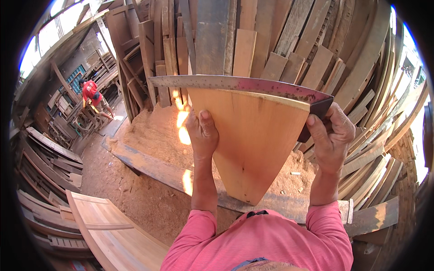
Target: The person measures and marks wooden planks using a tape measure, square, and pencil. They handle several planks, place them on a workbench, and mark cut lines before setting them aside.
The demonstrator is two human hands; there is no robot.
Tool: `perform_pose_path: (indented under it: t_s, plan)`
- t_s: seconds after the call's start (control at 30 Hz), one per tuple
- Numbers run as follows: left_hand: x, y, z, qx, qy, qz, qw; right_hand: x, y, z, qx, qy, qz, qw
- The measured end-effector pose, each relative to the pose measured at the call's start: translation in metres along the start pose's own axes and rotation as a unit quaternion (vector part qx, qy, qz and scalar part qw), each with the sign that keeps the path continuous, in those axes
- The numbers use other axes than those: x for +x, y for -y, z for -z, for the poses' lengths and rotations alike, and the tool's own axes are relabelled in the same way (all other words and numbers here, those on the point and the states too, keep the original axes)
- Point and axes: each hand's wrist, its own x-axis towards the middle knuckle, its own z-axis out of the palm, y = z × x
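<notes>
A pale wooden board stands on end in front of me, its lower end by a low bench plank. My left hand is closed on the board's left edge, thumb on the near face and fingers mostly hidden behind. Across the top end lies a try square's long metal blade, spotted with rust and reddish toward the right. My right hand grips the square's dark stock at the board's upper right corner, with the thumb close to the board's edge.
Low bench plank runs across sawdust. Many boards lean upright ahead and to the right. A panelled wooden door lies at lower left, near stacked planks. Far left, a person in red bends over a wooden stand.
</notes>
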Motion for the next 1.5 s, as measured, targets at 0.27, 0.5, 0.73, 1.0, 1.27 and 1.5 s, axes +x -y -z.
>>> perform_pose_path:
  t_s: [0.27,0.5,0.73,1.0,1.27,1.5]
  plan:
    - [0.004,0.005,-0.007,-0.015,0.009,0.011,1.0,0.007,-0.008,-0.009,0.113,-0.027,-0.038,0.993]
    - [0.005,-0.003,-0.013,0.006,0.007,0.026,1.0,0.016,-0.03,0.005,0.015,-0.001,-0.042,0.999]
    - [0.01,-0.003,-0.015,-0.043,0.021,-0.004,0.999,0.035,-0.052,0.007,0.103,0.064,-0.076,0.99]
    - [0.009,-0.004,-0.012,-0.136,0.051,0.025,0.989,0.033,-0.043,0.005,0.122,0.078,-0.089,0.986]
    - [0.009,0.0,-0.005,-0.173,0.081,0.011,0.981,0.029,-0.038,0.004,0.122,0.064,-0.091,0.986]
    - [0.008,-0.006,0.002,-0.181,0.091,0.005,0.979,0.026,-0.034,0.008,0.09,0.063,-0.095,0.989]
